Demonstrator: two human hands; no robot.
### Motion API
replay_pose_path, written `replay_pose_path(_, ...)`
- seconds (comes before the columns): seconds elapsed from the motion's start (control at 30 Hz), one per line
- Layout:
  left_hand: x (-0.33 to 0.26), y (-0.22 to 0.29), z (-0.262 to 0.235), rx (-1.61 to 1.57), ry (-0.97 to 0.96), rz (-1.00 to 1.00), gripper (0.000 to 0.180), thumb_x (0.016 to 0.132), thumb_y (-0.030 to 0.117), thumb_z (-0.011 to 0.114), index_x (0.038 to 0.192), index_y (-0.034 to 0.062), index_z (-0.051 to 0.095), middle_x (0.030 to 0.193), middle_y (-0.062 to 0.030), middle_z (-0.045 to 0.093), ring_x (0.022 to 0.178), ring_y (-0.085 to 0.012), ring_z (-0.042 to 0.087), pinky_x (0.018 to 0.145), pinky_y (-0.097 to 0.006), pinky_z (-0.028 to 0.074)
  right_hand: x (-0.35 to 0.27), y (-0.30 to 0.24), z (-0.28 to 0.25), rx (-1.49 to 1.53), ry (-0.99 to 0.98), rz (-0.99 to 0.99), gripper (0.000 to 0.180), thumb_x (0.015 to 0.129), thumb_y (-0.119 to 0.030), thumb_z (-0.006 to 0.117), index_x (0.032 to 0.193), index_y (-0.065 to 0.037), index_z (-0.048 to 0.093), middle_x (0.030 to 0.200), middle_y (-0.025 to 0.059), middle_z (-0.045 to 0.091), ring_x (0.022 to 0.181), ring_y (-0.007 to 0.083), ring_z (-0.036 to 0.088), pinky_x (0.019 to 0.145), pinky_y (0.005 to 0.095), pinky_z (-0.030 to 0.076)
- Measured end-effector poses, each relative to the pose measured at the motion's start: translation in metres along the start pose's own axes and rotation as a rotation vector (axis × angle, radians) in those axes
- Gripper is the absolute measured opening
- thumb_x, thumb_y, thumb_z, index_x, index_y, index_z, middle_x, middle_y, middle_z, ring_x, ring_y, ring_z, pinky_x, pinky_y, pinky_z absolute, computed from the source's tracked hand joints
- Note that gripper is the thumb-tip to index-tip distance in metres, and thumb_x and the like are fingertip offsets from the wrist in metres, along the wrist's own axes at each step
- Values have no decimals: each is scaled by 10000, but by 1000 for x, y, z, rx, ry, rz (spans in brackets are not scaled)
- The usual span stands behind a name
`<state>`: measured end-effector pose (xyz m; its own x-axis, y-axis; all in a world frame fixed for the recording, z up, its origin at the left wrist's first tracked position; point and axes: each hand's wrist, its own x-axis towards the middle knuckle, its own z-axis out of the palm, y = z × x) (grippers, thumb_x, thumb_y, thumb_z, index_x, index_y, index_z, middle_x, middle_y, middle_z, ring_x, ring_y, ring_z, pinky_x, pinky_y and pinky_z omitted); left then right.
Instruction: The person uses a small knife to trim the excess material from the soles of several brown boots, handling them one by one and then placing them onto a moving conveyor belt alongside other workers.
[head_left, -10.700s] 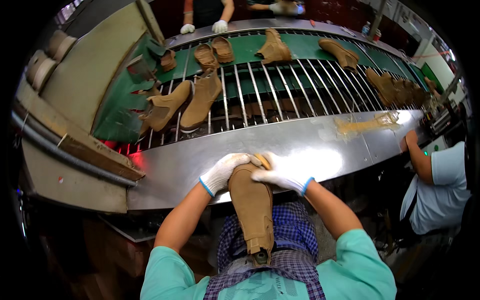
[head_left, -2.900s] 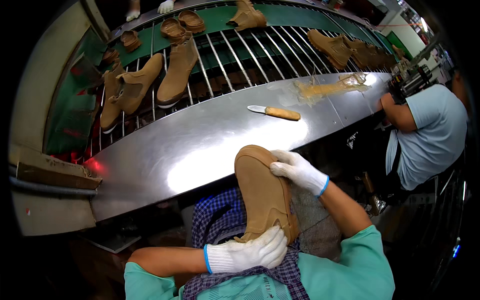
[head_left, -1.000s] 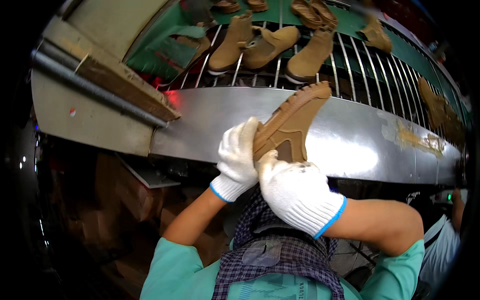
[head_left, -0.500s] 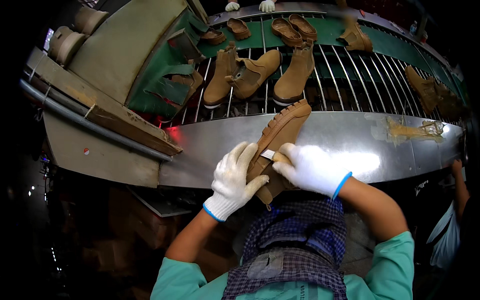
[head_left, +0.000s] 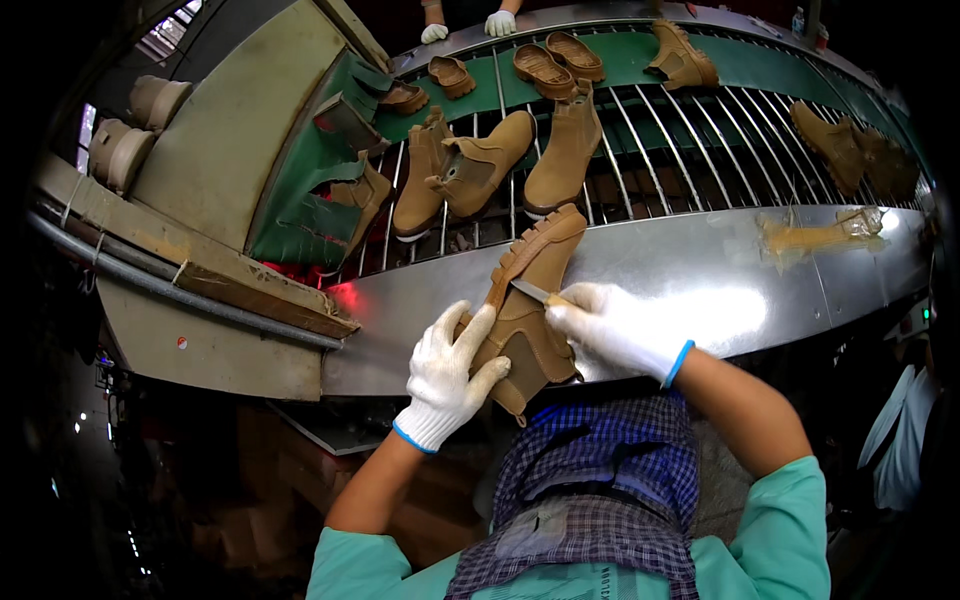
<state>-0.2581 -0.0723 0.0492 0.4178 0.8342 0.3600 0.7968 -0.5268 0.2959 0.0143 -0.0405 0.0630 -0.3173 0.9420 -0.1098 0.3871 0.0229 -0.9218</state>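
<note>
A tan ankle boot [head_left: 550, 262] with a chunky lugged sole lies tilted over the near metal edge, toe pointing away and sole facing left. My left hand [head_left: 445, 370], in a white knitted glove, grips it at the heel and shaft, thumb across the upper. Closed in my gloved right hand [head_left: 622, 328] is a flat-bladed knife [head_left: 530, 291] with a yellowish handle. Its blade tip meets the seam between sole and upper. Just beyond the toe, on metal bars, stand an upright tan boot [head_left: 565, 155], a tipped tan boot [head_left: 488, 165] and another tan boot [head_left: 417, 185].
A steel ledge [head_left: 690, 270] runs along the near side of the barred conveyor [head_left: 690, 150]. Tan soles [head_left: 545, 72] lie on its green strip. A machine housing with torn green flaps [head_left: 290, 205] stands at left. More boots [head_left: 830, 145] lie right. Across the conveyor are another person's gloved hands [head_left: 500, 23].
The blade has come into view against the boot's seam. In the picture, the boot and my left hand sit slightly farther left, as does the background. The other person's hands remain at the far edge.
</note>
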Motion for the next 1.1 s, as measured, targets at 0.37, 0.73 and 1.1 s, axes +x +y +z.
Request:
replay_pose_path(0.37, 51, -4, -13, -56, -64, 41, 750, 878, 255, 845, 1521, 24, 536, 1506, -232, 577, 1344, -406, 608, 1114, -477, 516, -27, -8, -16, -616, -45, -163, 391, 1020, -403, 688, 1117, -29, 632, 897, 199, 748, 793, 378, 772, 698, 486, 634)
replay_pose_path(0.73, 124, -6, -1, -227, -429, -313, 1057, 853, 486, 843, 1687, 106, 318, 1624, -216, 491, 1375, -388, 613, 1153, -451, 500, -3, 5, -30, -628, 27, -56, 406, 1056, -442, 614, 1222, -71, 613, 1078, 200, 745, 955, 413, 754, 831, 524, 613)
replay_pose_path(1.1, 125, 2, 6, -151, -544, -294, 1156, 749, 520, 894, 1657, 133, 293, 1567, -245, 542, 1354, -454, 612, 1131, -484, 511, 15, 1, -21, -595, -123, -139, 417, 1073, -468, 596, 1074, -51, 620, 813, 186, 740, 775, 415, 757, 672, 515, 611)
